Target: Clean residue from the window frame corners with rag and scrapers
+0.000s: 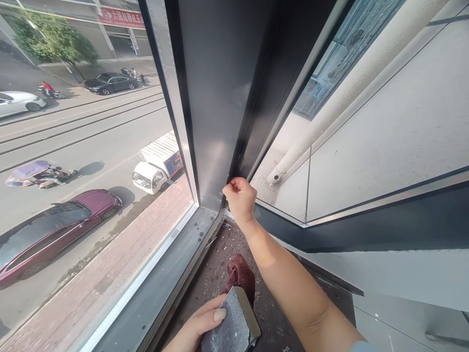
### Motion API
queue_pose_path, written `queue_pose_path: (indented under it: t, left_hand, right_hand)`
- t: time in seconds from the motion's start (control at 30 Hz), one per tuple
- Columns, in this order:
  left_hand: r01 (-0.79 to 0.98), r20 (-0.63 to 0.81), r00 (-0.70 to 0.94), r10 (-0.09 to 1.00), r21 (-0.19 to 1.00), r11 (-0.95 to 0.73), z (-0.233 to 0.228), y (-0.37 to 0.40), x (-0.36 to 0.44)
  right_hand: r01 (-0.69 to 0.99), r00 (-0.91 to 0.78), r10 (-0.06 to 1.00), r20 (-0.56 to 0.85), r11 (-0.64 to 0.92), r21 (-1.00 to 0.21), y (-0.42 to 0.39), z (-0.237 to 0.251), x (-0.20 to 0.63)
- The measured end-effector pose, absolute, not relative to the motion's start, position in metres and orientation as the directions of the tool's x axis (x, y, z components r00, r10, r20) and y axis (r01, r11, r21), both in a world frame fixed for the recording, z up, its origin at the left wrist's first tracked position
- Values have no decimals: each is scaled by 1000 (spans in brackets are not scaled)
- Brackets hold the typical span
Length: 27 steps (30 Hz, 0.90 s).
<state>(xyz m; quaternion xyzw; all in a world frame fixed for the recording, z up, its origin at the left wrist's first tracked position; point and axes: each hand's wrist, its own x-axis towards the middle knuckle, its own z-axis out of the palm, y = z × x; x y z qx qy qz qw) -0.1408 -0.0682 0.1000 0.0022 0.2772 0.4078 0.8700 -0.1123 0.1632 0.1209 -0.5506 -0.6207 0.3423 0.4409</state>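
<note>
My left hand (205, 318) grips a grey block (229, 322), with the thumb on its flat, pale-dusted face and an olive-brown edge showing; it looks like a sponge. Behind it a maroon cloth (241, 276) bunches up; whether the same hand holds it I cannot tell. Up at the foot of the dark window post (220, 107), my right hand (240, 198) is closed with fingers pinched against the corner. What those fingers hold, if anything, is hidden.
Dust and pale specks cover the brown sill (223, 244). Glass panes flank the post, with a street and a parked maroon car (62, 230) outside on the left and a white pipe (330, 117) on the right. A dark lower rail (351, 227) runs rightward.
</note>
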Motion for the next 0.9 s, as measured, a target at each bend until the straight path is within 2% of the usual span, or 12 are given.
queue_pose_path:
  t: [0.47, 0.57, 0.7, 0.9]
  left_hand:
    - [-711, -466, 513, 720, 238, 661, 101, -71, -146]
    - [-718, -455, 502, 735, 254, 648, 100, -72, -147]
    - [-691, -471, 507, 722, 279, 667, 102, -71, -148]
    - [-670, -472, 531, 704, 275, 689, 106, -67, -147]
  right_hand:
    - [478, 107, 952, 286, 203, -854, 163, 115, -117]
    - [355, 68, 977, 200, 164, -920, 160, 118, -111]
    - [139, -106, 992, 69, 84, -987, 157, 128, -100]
    - [158, -141, 990, -15, 8, -987, 161, 135, -98]
